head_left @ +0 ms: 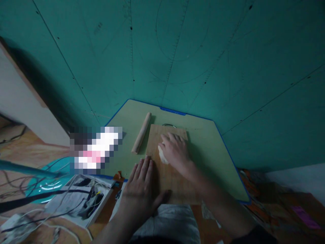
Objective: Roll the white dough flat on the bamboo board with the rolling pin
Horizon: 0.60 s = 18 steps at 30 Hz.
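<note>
A pale lump of dough [163, 155] lies on a wooden cutting board [175, 186]. Over it my right hand [175, 149] bends its fingers, pressing down and gripping it, so most of the dough is hidden beneath the palm. My left hand [141, 183] rests at the board's near left edge with its fingers stretched forward and the thumb spread across the near side. Left of the board lies a wooden rolling pin [141, 133], apart from both hands. A thin metal handle [169, 125] shows at the board's far end.
The board lies on a light green table [203, 149] with a blue rim, against a green wall [177, 61]. A blurred-out item [99, 149] is at the table's left. Below it, on the floor, are a white box [83, 200] with cables and a teal round object [48, 183].
</note>
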{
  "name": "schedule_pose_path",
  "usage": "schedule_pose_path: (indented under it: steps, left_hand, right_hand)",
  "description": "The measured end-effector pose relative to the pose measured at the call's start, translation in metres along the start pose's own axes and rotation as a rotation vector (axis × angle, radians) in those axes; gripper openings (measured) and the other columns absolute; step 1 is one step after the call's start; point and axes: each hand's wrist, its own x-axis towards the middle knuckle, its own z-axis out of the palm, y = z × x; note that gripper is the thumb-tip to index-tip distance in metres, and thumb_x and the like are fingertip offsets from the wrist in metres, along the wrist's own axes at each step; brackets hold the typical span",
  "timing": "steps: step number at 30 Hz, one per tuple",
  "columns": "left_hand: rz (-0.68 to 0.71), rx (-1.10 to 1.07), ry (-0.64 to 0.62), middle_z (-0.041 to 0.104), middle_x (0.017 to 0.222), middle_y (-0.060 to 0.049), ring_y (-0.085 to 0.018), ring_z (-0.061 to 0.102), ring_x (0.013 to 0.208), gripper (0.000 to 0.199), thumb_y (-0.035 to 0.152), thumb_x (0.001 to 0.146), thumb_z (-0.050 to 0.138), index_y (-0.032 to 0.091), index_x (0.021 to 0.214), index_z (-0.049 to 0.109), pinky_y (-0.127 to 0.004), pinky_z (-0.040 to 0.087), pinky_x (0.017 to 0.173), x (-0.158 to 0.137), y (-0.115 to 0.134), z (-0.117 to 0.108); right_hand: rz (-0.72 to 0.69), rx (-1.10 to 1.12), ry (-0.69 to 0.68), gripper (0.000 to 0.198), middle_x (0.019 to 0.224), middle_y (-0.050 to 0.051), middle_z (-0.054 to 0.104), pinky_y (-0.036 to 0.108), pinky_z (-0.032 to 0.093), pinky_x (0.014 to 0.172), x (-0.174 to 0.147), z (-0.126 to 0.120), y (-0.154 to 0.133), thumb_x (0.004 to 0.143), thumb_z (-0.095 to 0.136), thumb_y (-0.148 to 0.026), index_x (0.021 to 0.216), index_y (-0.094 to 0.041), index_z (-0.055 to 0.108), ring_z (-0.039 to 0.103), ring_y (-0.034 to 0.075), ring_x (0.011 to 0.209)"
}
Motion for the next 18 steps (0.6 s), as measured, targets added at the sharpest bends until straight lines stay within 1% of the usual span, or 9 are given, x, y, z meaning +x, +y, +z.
schedule_pose_path:
  steps: [3, 6, 8, 9, 11, 13, 14, 16, 18]
  left_hand:
    - [-0.004, 0.005, 0.002, 0.044, 0.152, -0.027, -0.039, 0.045, 0.14, 0.094, 0.07, 0.088, 0.051, 0.004, 0.153, 0.03, -0.055, 0.042, 0.112, 0.0, 0.001, -0.001]
    - [-0.007, 0.012, 0.001, 0.044, 0.152, -0.027, -0.039, 0.046, 0.14, 0.093, 0.07, 0.088, 0.05, 0.004, 0.151, 0.032, -0.055, 0.043, 0.111, 0.001, 0.001, -0.001]
    - [-0.003, 0.017, 0.001, 0.044, 0.152, -0.027, -0.039, 0.046, 0.14, 0.093, 0.07, 0.088, 0.05, 0.004, 0.151, 0.032, -0.054, 0.042, 0.112, 0.001, 0.001, -0.001]
    - [0.001, 0.021, 0.004, 0.045, 0.152, -0.026, -0.038, 0.046, 0.139, 0.093, 0.07, 0.088, 0.05, 0.005, 0.151, 0.032, -0.054, 0.042, 0.112, 0.001, 0.001, -0.001]
    - [0.008, 0.031, 0.014, 0.046, 0.151, -0.026, -0.038, 0.047, 0.139, 0.093, 0.07, 0.088, 0.05, 0.005, 0.152, 0.031, -0.053, 0.043, 0.112, 0.001, 0.0, -0.001]
    - [0.012, 0.039, 0.015, 0.047, 0.15, -0.027, -0.038, 0.048, 0.138, 0.093, 0.069, 0.088, 0.051, 0.004, 0.152, 0.031, -0.053, 0.044, 0.111, 0.001, 0.0, -0.001]
    - [0.012, 0.04, 0.015, 0.047, 0.15, -0.027, -0.039, 0.048, 0.138, 0.093, 0.069, 0.088, 0.051, 0.004, 0.152, 0.031, -0.053, 0.044, 0.11, 0.001, 0.0, -0.001]
    - [0.006, 0.034, 0.013, 0.046, 0.151, -0.027, -0.039, 0.047, 0.138, 0.093, 0.07, 0.088, 0.05, 0.004, 0.152, 0.03, -0.054, 0.044, 0.11, 0.001, 0.001, -0.001]
    - [-0.002, 0.022, 0.016, 0.045, 0.152, -0.026, -0.039, 0.047, 0.139, 0.093, 0.07, 0.088, 0.05, 0.006, 0.153, 0.028, -0.054, 0.043, 0.111, 0.001, 0.001, -0.001]
  right_hand:
    - [-0.092, 0.045, -0.003, 0.029, 0.126, 0.013, 0.065, 0.04, 0.046, 0.091, -0.001, 0.001, -0.001, 0.101, 0.054, -0.036, 0.124, -0.021, 0.064, 0.061, 0.027, 0.11]
    - [-0.036, 0.037, -0.019, 0.022, 0.113, 0.009, 0.071, 0.039, 0.046, 0.088, 0.0, 0.002, 0.005, 0.101, 0.054, -0.035, 0.109, -0.023, 0.071, 0.064, 0.025, 0.103]
    - [-0.003, 0.02, 0.009, 0.022, 0.11, 0.009, 0.073, 0.038, 0.045, 0.09, 0.001, 0.002, 0.009, 0.101, 0.054, -0.033, 0.11, -0.023, 0.072, 0.064, 0.025, 0.103]
    - [-0.023, 0.021, 0.027, 0.024, 0.113, 0.009, 0.072, 0.038, 0.045, 0.091, 0.001, 0.003, 0.009, 0.101, 0.054, -0.032, 0.114, -0.022, 0.07, 0.064, 0.025, 0.105]
    - [-0.112, 0.046, 0.053, 0.028, 0.123, 0.01, 0.069, 0.037, 0.045, 0.091, 0.001, 0.004, 0.008, 0.101, 0.054, -0.031, 0.123, -0.02, 0.067, 0.062, 0.024, 0.11]
    - [-0.18, 0.077, 0.037, 0.026, 0.124, 0.008, 0.069, 0.035, 0.045, 0.09, 0.0, 0.003, 0.009, 0.102, 0.052, -0.03, 0.121, -0.022, 0.068, 0.063, 0.022, 0.11]
    - [-0.175, 0.086, 0.019, 0.024, 0.119, 0.007, 0.071, 0.034, 0.045, 0.088, 0.0, 0.002, 0.01, 0.102, 0.052, -0.03, 0.115, -0.023, 0.071, 0.064, 0.022, 0.107]
    - [-0.098, 0.085, -0.007, 0.023, 0.106, 0.006, 0.075, 0.034, 0.045, 0.087, -0.001, -0.002, 0.014, 0.102, 0.052, -0.03, 0.101, -0.024, 0.075, 0.066, 0.021, 0.099]
    - [-0.062, 0.093, -0.001, 0.024, 0.101, 0.006, 0.076, 0.034, 0.045, 0.088, -0.002, -0.003, 0.016, 0.102, 0.053, -0.031, 0.097, -0.023, 0.075, 0.067, 0.021, 0.098]
